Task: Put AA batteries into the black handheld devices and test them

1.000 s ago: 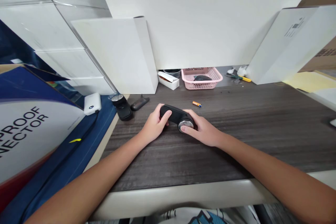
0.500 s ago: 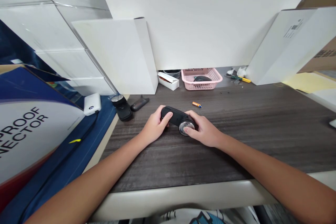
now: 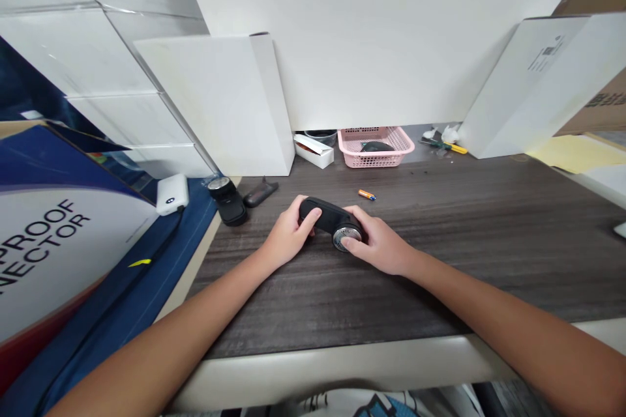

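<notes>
Both my hands hold a black fabric shaver [image 3: 327, 215] with a round, perforated silver head, just above the dark wood-grain tabletop [image 3: 317, 300]. My left hand [image 3: 289, 232] is closed around the handle end, thumb on top. At the other end, my right hand [image 3: 379, 239] grips the head, its thumb on the metal guard; the fingers beneath are hidden. Beyond the shaver lies an orange and white battery [image 3: 366, 195]. To the left stands a second black device [image 3: 227, 201] with a round silver top, beside a small dark translucent piece [image 3: 261, 193].
At the back are a pink basket [image 3: 375, 159] with a dark object inside, a small open white box [image 3: 314, 151] and yellow-handled pliers [image 3: 454, 147]. White boxes [image 3: 229, 104] rise at the left and right. A white power bank [image 3: 172, 194] with a cable sits on blue cloth.
Almost nothing differs. The shaver and both hands have shifted very slightly left, with the same grip.
</notes>
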Motion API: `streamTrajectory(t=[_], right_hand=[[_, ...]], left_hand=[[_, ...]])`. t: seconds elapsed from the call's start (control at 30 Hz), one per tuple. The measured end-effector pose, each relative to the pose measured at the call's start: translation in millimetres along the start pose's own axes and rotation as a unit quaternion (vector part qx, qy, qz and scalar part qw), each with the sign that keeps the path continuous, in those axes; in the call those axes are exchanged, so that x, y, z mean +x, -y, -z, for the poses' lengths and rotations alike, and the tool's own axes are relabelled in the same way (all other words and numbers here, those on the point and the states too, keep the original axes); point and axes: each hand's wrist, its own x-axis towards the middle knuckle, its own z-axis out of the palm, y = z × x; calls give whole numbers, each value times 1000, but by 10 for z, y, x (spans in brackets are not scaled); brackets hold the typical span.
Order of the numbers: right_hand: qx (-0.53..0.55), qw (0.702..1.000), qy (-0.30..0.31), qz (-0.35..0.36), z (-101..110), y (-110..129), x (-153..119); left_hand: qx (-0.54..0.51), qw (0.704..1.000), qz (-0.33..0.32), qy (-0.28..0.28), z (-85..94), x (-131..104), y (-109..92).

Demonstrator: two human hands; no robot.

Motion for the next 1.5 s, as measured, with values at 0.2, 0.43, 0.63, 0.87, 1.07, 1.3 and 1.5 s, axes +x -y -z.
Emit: streamTrajectory(t=[0.2, 0.43, 0.63, 0.87, 1.07, 1.3, 1.5], right_hand=[[2, 1000, -2, 2, -6, -12, 4], [8, 1000, 5, 0, 3, -1, -1], [12, 1000, 11, -1, 1, -2, -9], [27, 1000, 14, 0, 10, 4, -2], [21, 1000, 10, 5, 5, -2, 5], [5, 1000, -3, -9, -17, -16, 4], [7, 1000, -5, -18, -10, 15, 0]], left_hand=[[0, 1000, -1, -1, 1, -1, -3], [-14, 1000, -2, -1, -7, 10, 28], [-15, 1000, -5, -8, -7, 11, 26], [-14, 1000, -3, -7, -1, 9, 28], [-8, 1000, -4, -10, -5, 12, 34], [-10, 1000, -5, -4, -8, 14, 28], [-16, 1000, 1, 3, -4, 10, 5]])
